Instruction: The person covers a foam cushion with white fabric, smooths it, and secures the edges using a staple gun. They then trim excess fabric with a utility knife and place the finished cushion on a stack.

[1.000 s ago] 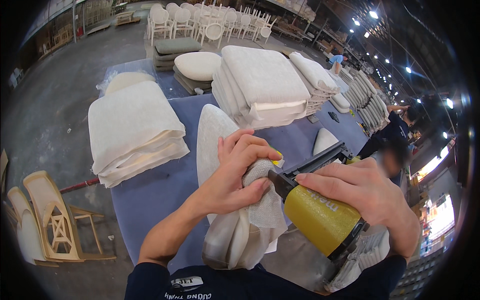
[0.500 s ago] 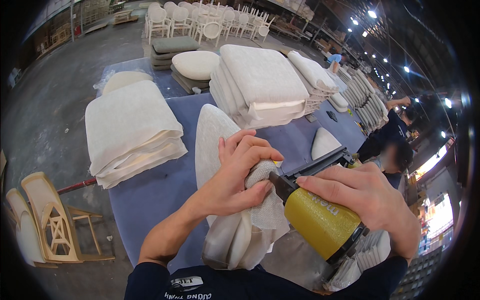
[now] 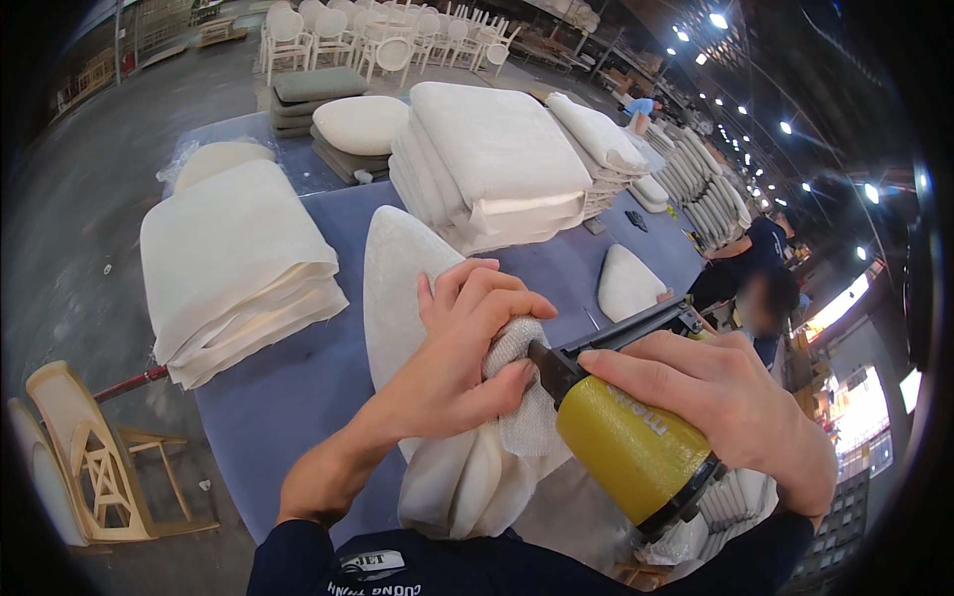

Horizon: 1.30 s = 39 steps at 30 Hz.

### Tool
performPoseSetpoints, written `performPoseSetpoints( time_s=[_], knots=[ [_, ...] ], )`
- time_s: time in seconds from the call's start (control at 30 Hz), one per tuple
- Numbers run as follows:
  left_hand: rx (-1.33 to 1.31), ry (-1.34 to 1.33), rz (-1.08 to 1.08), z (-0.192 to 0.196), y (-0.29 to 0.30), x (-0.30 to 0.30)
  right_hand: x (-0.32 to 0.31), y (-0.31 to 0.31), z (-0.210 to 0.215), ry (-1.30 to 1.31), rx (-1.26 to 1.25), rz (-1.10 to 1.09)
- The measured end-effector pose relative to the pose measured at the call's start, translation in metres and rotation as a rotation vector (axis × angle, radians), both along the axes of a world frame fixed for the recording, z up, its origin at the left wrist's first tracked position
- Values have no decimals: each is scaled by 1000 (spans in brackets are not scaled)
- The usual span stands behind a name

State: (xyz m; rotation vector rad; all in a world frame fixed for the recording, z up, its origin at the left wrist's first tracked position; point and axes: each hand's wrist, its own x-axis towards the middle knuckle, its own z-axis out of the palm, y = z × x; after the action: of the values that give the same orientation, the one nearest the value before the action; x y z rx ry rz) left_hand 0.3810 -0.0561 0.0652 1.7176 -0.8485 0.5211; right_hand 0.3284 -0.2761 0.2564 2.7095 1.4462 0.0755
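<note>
At far left, a pale wooden chair frame (image 3: 94, 457) stands on the floor beside the blue table (image 3: 263, 437). Next, a stack of white padded pieces (image 3: 234, 263) lies on the table, its lower edges loose and layered. Right of it, a white pointed panel (image 3: 397, 263) shows a smooth, slightly speckled face; its right side passes behind the left hand (image 3: 482, 338). The left hand is closed on the pale fabric (image 3: 522, 417), thumb below and fingers curled over the top, near the table's front edge and before the wearer's chest. This fabric is off-white and coarsely woven, rolled over at the top, with smooth cream folds (image 3: 452, 482) hanging beneath. Whether panel and fabric are 1 piece cannot be told. The black nose of the yellow staple gun (image 3: 631, 447) meets the fabric just beside the left thumb. The right hand (image 3: 706, 387) grips the tool's body from above.
</note>
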Motion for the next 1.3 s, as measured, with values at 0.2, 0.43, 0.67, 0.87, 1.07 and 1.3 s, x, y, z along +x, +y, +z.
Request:
performPoseSetpoints(
  time_s=[0.2, 0.43, 0.67, 0.87, 1.07, 1.3],
  knots=[
    [-36, 4, 19, -5, -11, -3, 4, -12, 9, 208, -11, -135],
    [-34, -19, 42, -2, -9, -19, -14, -35, -34, 40, 208, 47],
    [7, 49, 63, -10, -23, -28, -35, -51, -53, 44, 305, 19],
    [19, -2, -5, -4, -35, -46, -66, -84, -78, 80, 589, 31],
    [-91, 90, 52, -1, -45, -55, -82, -147, -138, 281, 982, -5],
    [-47, 4, 180, -7, -8, -59, -71, -176, -278, 253, 1041, -508]
  ],
)
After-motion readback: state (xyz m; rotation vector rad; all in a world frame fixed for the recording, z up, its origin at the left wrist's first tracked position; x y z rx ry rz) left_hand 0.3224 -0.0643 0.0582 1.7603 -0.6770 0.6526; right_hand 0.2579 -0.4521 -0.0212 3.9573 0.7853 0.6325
